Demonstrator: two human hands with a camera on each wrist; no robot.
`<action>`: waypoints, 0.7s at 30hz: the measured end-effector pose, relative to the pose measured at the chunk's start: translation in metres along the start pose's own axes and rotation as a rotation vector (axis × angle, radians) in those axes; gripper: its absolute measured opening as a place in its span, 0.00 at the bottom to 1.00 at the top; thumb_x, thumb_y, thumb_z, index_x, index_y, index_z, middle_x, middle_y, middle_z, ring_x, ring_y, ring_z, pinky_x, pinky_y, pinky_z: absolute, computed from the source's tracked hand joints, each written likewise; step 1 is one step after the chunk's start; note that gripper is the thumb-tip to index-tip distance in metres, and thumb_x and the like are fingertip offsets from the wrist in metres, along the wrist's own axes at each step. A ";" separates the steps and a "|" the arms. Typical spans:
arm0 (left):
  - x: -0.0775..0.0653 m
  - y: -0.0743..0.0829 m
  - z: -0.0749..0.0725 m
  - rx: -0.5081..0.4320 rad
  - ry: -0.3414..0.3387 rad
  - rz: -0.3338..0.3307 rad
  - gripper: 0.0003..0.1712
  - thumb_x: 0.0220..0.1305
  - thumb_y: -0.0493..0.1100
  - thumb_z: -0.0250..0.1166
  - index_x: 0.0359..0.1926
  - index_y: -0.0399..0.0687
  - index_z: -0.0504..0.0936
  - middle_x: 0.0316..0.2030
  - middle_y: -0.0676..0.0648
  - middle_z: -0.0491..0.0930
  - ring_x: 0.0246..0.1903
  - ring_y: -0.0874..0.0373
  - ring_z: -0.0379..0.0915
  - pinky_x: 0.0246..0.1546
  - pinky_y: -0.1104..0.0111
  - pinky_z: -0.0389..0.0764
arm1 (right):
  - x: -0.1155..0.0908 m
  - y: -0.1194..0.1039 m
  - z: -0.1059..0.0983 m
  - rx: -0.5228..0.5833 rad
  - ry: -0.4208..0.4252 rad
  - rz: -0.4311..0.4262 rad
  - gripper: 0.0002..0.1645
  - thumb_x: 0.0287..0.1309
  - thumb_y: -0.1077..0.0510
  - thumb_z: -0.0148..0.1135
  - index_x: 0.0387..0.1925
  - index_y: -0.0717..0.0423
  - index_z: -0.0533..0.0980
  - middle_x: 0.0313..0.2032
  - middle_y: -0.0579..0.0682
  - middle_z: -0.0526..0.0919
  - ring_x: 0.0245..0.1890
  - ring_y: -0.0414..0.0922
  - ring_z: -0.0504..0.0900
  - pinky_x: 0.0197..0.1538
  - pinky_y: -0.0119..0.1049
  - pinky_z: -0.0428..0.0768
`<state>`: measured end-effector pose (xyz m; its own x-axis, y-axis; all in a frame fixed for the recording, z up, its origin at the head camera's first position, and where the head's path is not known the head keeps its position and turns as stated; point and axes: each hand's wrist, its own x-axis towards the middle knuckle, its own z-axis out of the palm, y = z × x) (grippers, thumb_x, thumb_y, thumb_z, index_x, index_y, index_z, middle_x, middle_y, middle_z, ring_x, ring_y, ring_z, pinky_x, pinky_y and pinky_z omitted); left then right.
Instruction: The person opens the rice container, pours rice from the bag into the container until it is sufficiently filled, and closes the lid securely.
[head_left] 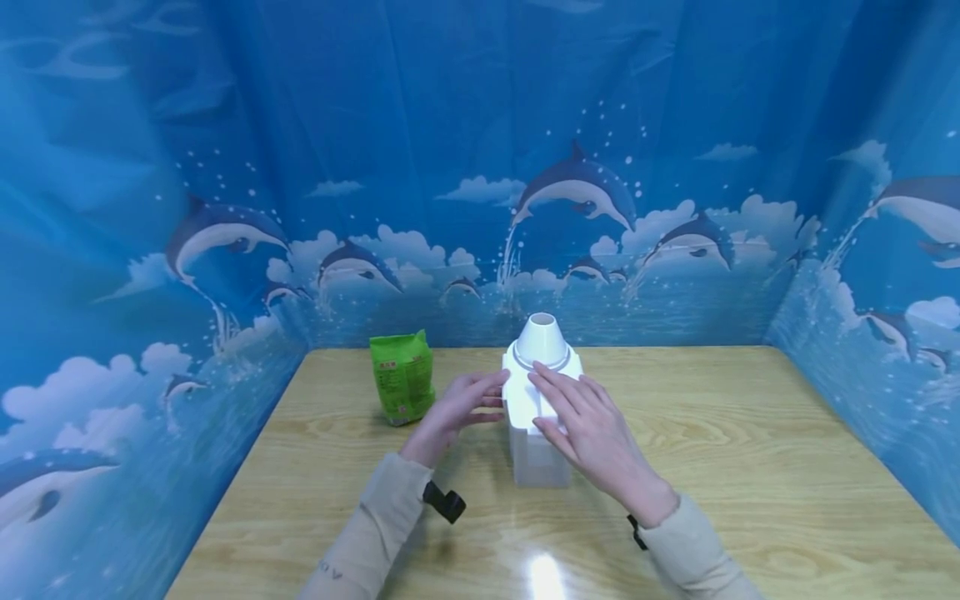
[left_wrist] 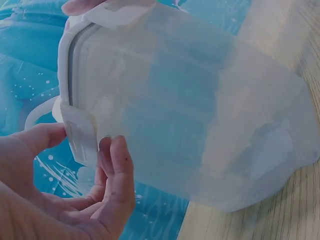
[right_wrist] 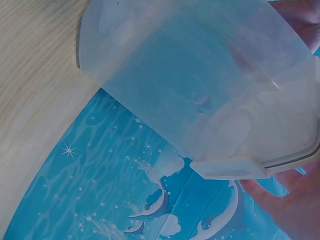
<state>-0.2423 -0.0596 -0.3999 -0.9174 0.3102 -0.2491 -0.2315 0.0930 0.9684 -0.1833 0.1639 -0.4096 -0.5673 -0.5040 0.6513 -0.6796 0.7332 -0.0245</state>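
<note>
A tall translucent plastic storage container [head_left: 542, 462] stands upright on the table, with a white clip-on lid [head_left: 522, 398] and a white cone-shaped cap [head_left: 542, 343] on top. At its left side is my left hand [head_left: 468, 402]; the left wrist view has its thumb and curled fingers pinching a white side latch [left_wrist: 80, 132]. From the right, my right hand [head_left: 592, 429] lies over the lid with fingers fairly straight. One fingertip touches the edge of another latch [right_wrist: 227, 169] in the right wrist view; the rest of that hand is partly out of frame there.
A bright green printed bag [head_left: 403, 379] stands on the wooden table [head_left: 712, 450], left of the container and just beyond my left hand. A blue curtain [head_left: 465, 125] with dolphins and clouds rises behind the table and along both sides.
</note>
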 end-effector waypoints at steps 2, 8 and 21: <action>0.001 -0.001 -0.001 -0.036 -0.005 -0.006 0.34 0.72 0.56 0.62 0.62 0.30 0.74 0.53 0.35 0.82 0.49 0.51 0.82 0.55 0.58 0.83 | 0.000 0.000 0.000 0.002 0.001 0.001 0.38 0.79 0.35 0.33 0.73 0.54 0.66 0.73 0.51 0.68 0.69 0.50 0.71 0.69 0.58 0.70; 0.006 -0.002 -0.003 -0.135 -0.016 -0.046 0.31 0.70 0.53 0.64 0.61 0.30 0.76 0.53 0.35 0.83 0.48 0.52 0.84 0.54 0.61 0.83 | 0.000 0.000 0.000 0.004 -0.001 0.003 0.38 0.78 0.35 0.34 0.73 0.54 0.66 0.73 0.51 0.68 0.69 0.51 0.71 0.69 0.58 0.69; 0.013 0.000 -0.009 -0.308 -0.105 -0.136 0.23 0.72 0.45 0.62 0.59 0.32 0.76 0.41 0.45 0.85 0.41 0.57 0.84 0.56 0.64 0.82 | 0.000 -0.001 0.001 0.010 0.010 0.004 0.38 0.78 0.35 0.33 0.73 0.54 0.67 0.73 0.52 0.68 0.68 0.51 0.71 0.69 0.58 0.69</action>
<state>-0.2575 -0.0639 -0.4032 -0.8368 0.4118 -0.3607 -0.4510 -0.1450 0.8807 -0.1833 0.1629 -0.4101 -0.5658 -0.4962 0.6585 -0.6818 0.7307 -0.0353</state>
